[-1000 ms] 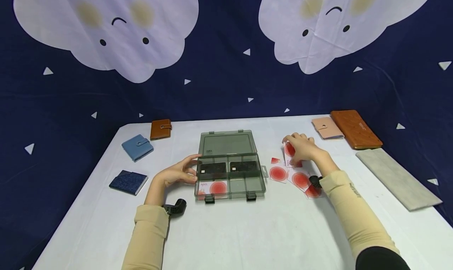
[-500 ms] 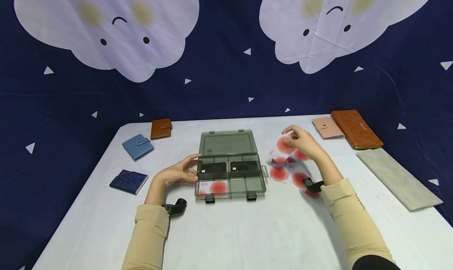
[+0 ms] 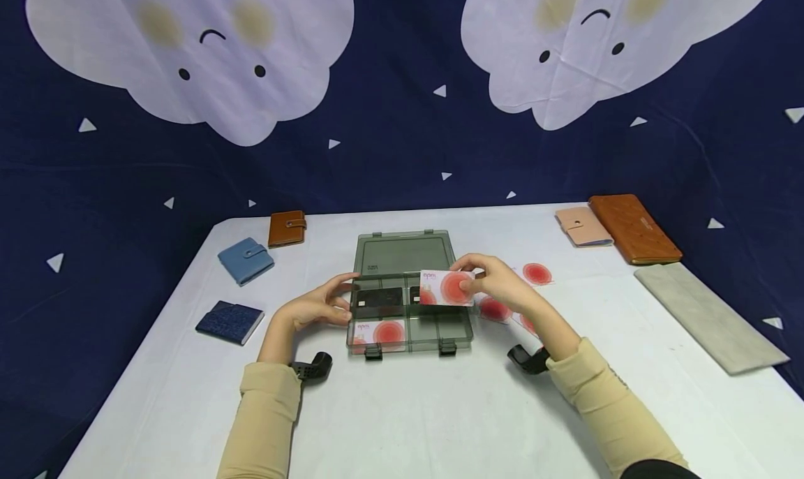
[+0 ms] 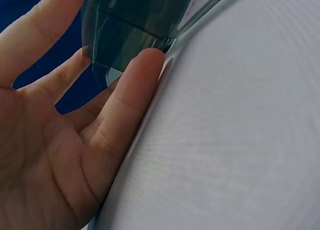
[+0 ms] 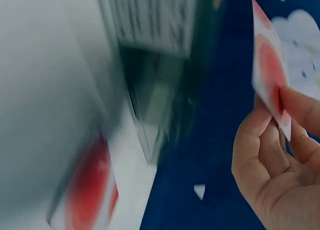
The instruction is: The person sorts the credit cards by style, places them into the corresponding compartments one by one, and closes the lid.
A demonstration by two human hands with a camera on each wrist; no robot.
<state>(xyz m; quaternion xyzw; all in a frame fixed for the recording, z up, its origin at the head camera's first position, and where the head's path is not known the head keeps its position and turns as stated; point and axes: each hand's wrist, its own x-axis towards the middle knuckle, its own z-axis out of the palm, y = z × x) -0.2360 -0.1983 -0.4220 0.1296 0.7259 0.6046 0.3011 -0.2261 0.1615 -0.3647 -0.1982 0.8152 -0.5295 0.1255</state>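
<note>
A white card with a red circle pattern [image 3: 447, 288] is pinched between the thumb and fingers of my right hand [image 3: 496, 283]. It is held tilted over the right side of a translucent green compartment box [image 3: 432, 334], partly covering the back right compartment. The right wrist view shows the card [image 5: 270, 69] edge-on in the pinch. My left hand [image 3: 317, 306] rests against the box's left side, its fingers spread; in the left wrist view the thumb [image 4: 135, 84] touches the wall low down. Black cards [image 3: 380, 297] lie in the back compartments, and a red-patterned card [image 3: 380, 332] in the front left one.
Several red-patterned cards [image 3: 494, 309] lie right of the box, partly behind my right arm. The lid [image 3: 405, 253] lies back. Wallets stand left, blue [image 3: 246, 261], navy [image 3: 229, 322] and brown [image 3: 286, 229]; at right are a pink one [image 3: 584, 227], a tan one [image 3: 634, 229] and a grey slab [image 3: 710, 318].
My right hand has picked up a card from the loose ones at right and carried it left over the box. My left hand has stayed at the box's left side.
</note>
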